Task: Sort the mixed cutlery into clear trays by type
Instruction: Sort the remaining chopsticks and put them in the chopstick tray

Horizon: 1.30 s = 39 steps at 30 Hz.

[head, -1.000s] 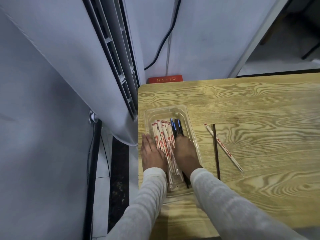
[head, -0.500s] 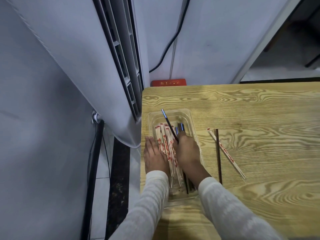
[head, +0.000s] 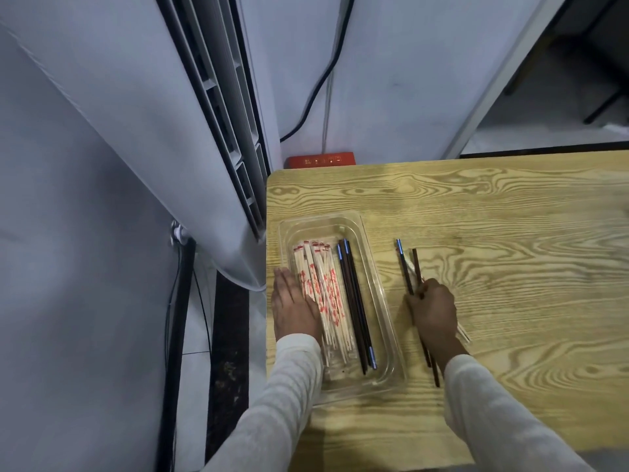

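Head view: the clear tray (head: 373, 233) sits at the table's (head: 510, 253) left edge. The left hand (head: 294, 308) lies flat on the tray's left side, fingers straight and pressed together, touching the wrapped sticks (head: 323, 294). The right hand (head: 432, 311) is on the table just right of the tray, its fingers curled round a loose pair (head: 406, 270) of dark chopsticks.

The step seems to be separating dark chopsticks from wrapped ones; whether the loose pair is being laid down or gathered up I cannot tell. To do it well, I would keep the two sticks parallel with their ends level, and hold the left hand down so the tray does not slide. A wrapped stick (head: 463, 332) pokes out from under the right hand, so the grip should close on the dark sticks only. Two more dark chopsticks, the tray pair (head: 354, 308), lie along the tray's right side beside the wrapped sticks and look due to come out next.

The wrapped sticks are pale with red print, bunched lengthwise. The dark chopsticks are slim and smooth, likely slippery. In the loose pair, one has a blue tip and the other is plain brown. No second tray is in view.
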### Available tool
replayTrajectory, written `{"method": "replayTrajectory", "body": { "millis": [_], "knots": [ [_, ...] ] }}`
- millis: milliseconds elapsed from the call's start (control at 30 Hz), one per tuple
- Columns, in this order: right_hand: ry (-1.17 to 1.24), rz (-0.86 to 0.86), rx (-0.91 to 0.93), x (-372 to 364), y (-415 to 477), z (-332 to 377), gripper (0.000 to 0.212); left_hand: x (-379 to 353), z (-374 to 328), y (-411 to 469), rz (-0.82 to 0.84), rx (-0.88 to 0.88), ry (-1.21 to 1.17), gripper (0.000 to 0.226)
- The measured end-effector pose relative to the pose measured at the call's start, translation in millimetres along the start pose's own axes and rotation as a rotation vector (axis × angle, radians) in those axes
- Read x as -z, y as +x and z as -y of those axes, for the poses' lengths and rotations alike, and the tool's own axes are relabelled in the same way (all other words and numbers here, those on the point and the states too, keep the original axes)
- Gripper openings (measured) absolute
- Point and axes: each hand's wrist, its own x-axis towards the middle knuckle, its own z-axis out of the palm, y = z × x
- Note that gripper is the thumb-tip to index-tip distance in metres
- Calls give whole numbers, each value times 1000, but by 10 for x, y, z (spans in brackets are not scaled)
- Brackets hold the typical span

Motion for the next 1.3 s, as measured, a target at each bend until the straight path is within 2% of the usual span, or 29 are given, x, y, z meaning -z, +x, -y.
{"method": "replayTrajectory", "body": {
  "millis": [67, 167, 233, 300, 400, 467, 633, 767, 933, 1133, 1300],
  "knots": [
    [15, -59, 48, 31, -34, 95, 17, -9, 7, 0, -3, 1, 1, 61],
    [95, -184, 299, 52, -272, 421, 16, -2, -7, 13, 1, 0, 6, 61],
    [98, -151, 474, -30, -496, 678, 18, 12, -31, 2, -3, 0, 8, 61],
    [29, -40, 547, -210, -640, 830, 23, 11, -38, -10, -43, -7, 3, 61],
    [-193, 114, 455, -418, -675, 916, 27, -5, -26, 22, -53, -18, 9, 61],
    [-314, 156, 417, -475, -651, 952, 28, 19, -24, 39, -17, -55, 55, 57],
    [-428, 121, 472, -530, -596, 1004, 33, 13, -13, 52, 91, -37, 111, 60],
    [-491, 117, 457, -526, -570, 931, 38, 24, -19, 39, 55, -42, 67, 57],
    [-470, 80, 429, -579, -539, 892, 32, 42, -27, 46, 126, -33, 97, 58],
    [-443, 130, 370, -590, -536, 847, 27, 47, -40, 47, 109, -16, 129, 60],
    [-349, 203, 291, -549, -543, 892, 19, 60, -49, 11, 33, -6, 40, 55]
  ]
}}
